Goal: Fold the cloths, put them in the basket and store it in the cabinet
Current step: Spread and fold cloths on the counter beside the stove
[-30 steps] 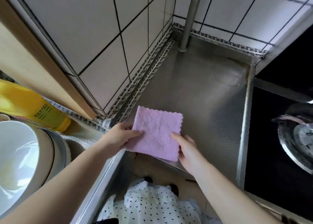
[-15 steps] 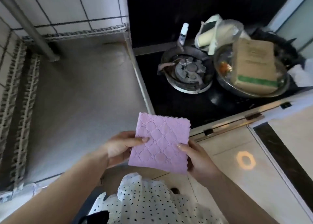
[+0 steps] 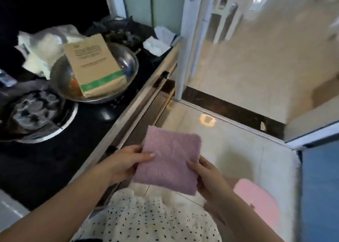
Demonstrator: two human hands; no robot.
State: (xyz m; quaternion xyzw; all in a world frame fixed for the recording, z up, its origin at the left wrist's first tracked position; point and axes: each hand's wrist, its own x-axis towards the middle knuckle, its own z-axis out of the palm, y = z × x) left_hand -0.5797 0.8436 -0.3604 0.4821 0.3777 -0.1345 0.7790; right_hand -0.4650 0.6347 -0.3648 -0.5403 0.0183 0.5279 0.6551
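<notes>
Daylit from right, motion-blurred, wide-angle warp.
Stove top (image 3: pixel 45 159) very dark; glare spot on floor tiles (image 3: pixel 207 120); doorway (image 3: pixel 266 40) washed out, edges smeared.

garment (image 3: pixel 146 221): white, small black dots, ruffled edge | forearms: bare, no sleeves | hands: no rings

The whole view is smeared by motion. The print on the brown box (image 3: pixel 93 65) is too blurred to read, and the box hides what lies under it in the metal bowl (image 3: pixel 60 76). The burner (image 3: pixel 31 113) is cut by the left edge. The folded purple cloth (image 3: pixel 170 161) covers the fingers of both hands beneath it. The pink object (image 3: pixel 256 203) near the bottom right cannot be identified.
</notes>
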